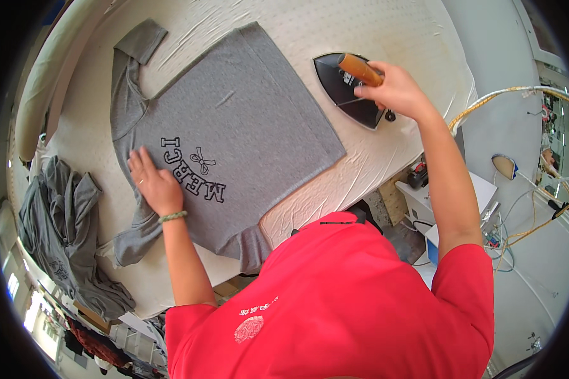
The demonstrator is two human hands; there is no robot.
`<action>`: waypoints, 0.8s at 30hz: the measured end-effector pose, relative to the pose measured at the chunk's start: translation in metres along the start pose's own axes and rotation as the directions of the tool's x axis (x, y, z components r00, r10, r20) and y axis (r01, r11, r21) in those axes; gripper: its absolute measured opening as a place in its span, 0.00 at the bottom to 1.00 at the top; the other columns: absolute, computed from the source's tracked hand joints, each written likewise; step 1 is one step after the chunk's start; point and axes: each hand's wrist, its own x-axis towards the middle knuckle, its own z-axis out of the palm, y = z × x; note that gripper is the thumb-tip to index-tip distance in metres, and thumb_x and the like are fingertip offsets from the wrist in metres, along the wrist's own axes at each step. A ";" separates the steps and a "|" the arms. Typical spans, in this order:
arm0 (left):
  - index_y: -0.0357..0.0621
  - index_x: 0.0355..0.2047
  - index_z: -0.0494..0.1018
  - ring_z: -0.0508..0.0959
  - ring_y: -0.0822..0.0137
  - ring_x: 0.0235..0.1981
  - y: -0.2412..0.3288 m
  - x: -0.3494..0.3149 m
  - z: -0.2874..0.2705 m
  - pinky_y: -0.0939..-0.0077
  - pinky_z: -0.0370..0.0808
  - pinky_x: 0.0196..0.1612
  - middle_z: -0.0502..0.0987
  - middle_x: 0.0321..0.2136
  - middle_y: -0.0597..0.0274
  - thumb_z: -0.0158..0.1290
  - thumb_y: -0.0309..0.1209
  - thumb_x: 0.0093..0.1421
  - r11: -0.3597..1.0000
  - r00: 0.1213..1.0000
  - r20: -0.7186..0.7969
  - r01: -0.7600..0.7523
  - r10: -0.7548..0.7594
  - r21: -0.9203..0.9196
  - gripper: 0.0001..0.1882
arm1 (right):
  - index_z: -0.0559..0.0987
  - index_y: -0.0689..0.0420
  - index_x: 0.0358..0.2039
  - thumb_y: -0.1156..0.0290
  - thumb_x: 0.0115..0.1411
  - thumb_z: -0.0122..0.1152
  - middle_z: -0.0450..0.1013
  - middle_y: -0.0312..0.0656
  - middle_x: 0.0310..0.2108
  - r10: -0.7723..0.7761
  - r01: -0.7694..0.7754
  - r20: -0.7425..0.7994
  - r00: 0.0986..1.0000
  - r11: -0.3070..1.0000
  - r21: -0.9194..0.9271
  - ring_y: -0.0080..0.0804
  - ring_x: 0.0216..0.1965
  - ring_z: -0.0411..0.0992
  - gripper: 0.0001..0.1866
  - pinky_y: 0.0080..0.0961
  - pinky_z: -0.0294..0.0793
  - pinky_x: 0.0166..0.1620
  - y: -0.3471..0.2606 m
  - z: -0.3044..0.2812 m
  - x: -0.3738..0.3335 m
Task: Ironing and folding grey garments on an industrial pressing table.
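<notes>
A grey sweatshirt lies spread on a padded, cream-covered ironing table, with dark lettering and a bow on its front. My left hand rests on it beside the lettering, fingers stretched out and palm down. To the right of the hem, my right hand is wrapped around the wooden handle of a black iron. The iron sits on the table cover, apart from the fabric. One sleeve extends to the far left; the other sleeve hangs at the near edge, by my red shirt.
A pile of grey garments drapes over the table's left edge. Behind it runs a padded roll. On the right, a yellow-and-white hose arches near my forearm, above a white cabinet with cables.
</notes>
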 end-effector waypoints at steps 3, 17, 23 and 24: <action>0.40 0.70 0.66 0.59 0.44 0.76 0.009 -0.004 -0.011 0.46 0.52 0.77 0.63 0.73 0.47 0.50 0.26 0.62 0.987 0.986 -0.072 0.144 -0.150 -0.071 0.33 | 0.77 0.56 0.62 0.56 0.60 0.75 0.83 0.55 0.40 0.030 -0.030 -0.026 0.999 1.000 -0.008 0.50 0.32 0.83 0.32 0.39 0.81 0.35 -0.027 0.029 -0.029; 0.41 0.74 0.62 0.55 0.48 0.78 0.001 -0.005 -0.013 0.50 0.51 0.77 0.58 0.76 0.49 0.46 0.29 0.67 0.988 0.991 0.016 0.134 -0.135 0.076 0.33 | 0.85 0.59 0.41 0.52 0.64 0.68 0.82 0.56 0.33 -0.408 0.296 -0.105 0.907 0.794 -0.531 0.58 0.41 0.82 0.21 0.48 0.80 0.44 -0.134 0.070 0.085; 0.38 0.61 0.75 0.75 0.45 0.63 0.069 -0.008 -0.024 0.51 0.69 0.67 0.77 0.60 0.45 0.54 0.22 0.61 0.937 0.988 -0.102 0.075 -0.116 -0.340 0.25 | 0.82 0.62 0.35 0.58 0.64 0.63 0.68 0.38 0.15 -0.108 0.033 -0.247 0.963 0.956 -0.292 0.29 0.12 0.67 0.17 0.38 0.63 0.16 -0.073 -0.013 0.138; 0.39 0.53 0.79 0.80 0.46 0.52 0.108 -0.011 -0.029 0.52 0.76 0.58 0.82 0.50 0.49 0.59 0.21 0.58 0.872 0.998 -0.058 0.000 -0.032 -0.489 0.21 | 0.81 0.62 0.36 0.59 0.64 0.62 0.68 0.38 0.14 -0.079 0.007 -0.281 0.956 0.969 -0.248 0.30 0.12 0.66 0.16 0.37 0.63 0.16 -0.052 -0.021 0.130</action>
